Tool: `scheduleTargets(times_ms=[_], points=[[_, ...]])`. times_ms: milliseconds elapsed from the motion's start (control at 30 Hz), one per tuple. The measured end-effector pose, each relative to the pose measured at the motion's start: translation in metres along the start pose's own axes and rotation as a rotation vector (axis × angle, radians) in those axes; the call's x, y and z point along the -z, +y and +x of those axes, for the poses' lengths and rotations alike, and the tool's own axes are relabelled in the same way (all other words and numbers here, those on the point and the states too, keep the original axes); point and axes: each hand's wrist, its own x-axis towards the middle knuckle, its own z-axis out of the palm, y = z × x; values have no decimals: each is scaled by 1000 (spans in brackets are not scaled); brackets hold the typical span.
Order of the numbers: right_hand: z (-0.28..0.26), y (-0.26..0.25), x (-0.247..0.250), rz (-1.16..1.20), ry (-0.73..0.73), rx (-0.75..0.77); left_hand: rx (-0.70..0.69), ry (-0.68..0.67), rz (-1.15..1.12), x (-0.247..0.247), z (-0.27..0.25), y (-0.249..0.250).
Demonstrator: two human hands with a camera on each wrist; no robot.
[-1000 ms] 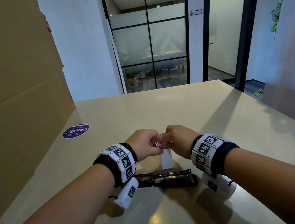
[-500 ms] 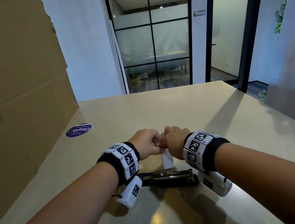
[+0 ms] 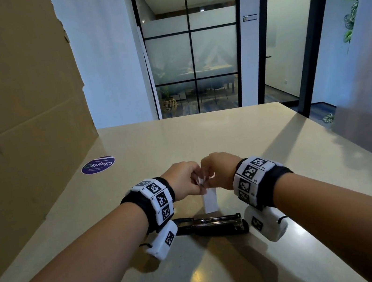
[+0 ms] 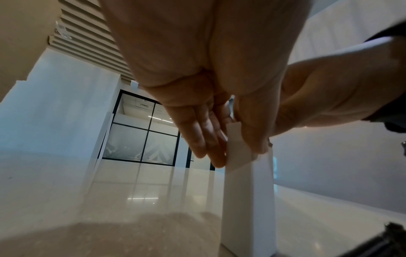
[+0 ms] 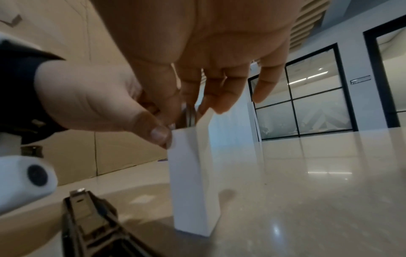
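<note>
A small white box [image 3: 210, 202] stands upright on the beige table [image 3: 204, 137], and both hands meet at its open top. My left hand [image 3: 187, 183] pinches the top flap of the box [image 4: 248, 200] between thumb and fingers. My right hand [image 3: 219, 172] has its thumb and forefinger closed on a grey metal strip [image 5: 189, 115] that sticks out of the box [image 5: 191, 182]; its other fingers hang loose. A black stapler [image 3: 214, 226] lies swung open on the table just nearer to me than the box, between my wrists. The inside of the box is hidden.
A tall brown cardboard sheet [image 3: 16, 120] stands along the table's left side. A round purple sticker [image 3: 98, 165] lies beside it. Beyond the far table edge are a glass partition [image 3: 193, 53] and a dark-framed door [image 3: 286, 38].
The right wrist has drawn closer to the left hand and the hands sit tighter together over the box. The box and the stapler have stayed in place.
</note>
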Motion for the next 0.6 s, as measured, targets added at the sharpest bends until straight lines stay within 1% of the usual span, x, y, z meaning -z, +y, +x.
scheduleTargets(times_ms=[133,300,367,433,600], points=[[1,9,-3,161,132,-47,-6,4,9,0,-1,0],[0,17,-7,533,333,-80,9,8,-16,0,-2,0],[1,20,-6,635,381,-87,9,10,-17,0,-2,0],[2,23,-5,626,386,-85,6,10,-9,0,-2,0],[-1,21,-5,422,282,-29,6,-2,-1,1,-2,2]])
